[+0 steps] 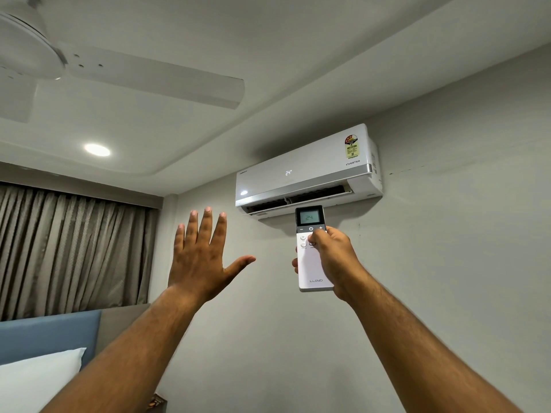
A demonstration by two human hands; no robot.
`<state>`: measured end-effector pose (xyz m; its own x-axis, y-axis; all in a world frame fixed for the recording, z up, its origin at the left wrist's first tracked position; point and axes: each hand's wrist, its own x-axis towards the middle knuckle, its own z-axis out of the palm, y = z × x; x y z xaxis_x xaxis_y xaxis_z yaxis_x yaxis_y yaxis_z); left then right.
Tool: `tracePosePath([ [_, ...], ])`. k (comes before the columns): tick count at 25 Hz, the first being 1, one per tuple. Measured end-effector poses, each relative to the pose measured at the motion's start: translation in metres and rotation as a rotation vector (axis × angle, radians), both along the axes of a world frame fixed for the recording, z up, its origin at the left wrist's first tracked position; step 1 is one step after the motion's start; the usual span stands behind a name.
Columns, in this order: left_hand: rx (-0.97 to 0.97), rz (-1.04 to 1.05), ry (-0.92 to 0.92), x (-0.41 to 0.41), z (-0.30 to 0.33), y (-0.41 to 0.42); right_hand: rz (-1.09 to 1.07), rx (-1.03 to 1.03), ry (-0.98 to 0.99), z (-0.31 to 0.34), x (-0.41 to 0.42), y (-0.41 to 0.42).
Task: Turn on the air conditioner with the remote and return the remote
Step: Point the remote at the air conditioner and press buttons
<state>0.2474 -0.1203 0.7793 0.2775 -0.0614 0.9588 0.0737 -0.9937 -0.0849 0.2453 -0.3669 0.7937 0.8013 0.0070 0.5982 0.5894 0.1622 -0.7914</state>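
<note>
While the right hand [335, 257] grips the remote [311, 251] below the air conditioner [307, 171], left hand [202, 257] fingers spread empty.

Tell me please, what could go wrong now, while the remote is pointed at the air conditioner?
The air conditioner already shows 24 and its flap is open, so another press by the thumb near the power button could switch it off. The right hand holds the remote raised alone, while the left hand is open and empty; a slip might drop it.
</note>
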Motion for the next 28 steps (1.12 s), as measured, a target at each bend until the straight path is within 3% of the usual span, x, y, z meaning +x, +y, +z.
tracePosePath([
  [28,0.000,0.011,0.012,-0.0025,-0.0014,-0.0025,-0.026,-0.021,-0.009,-0.0023,0.0025,0.0010],
])
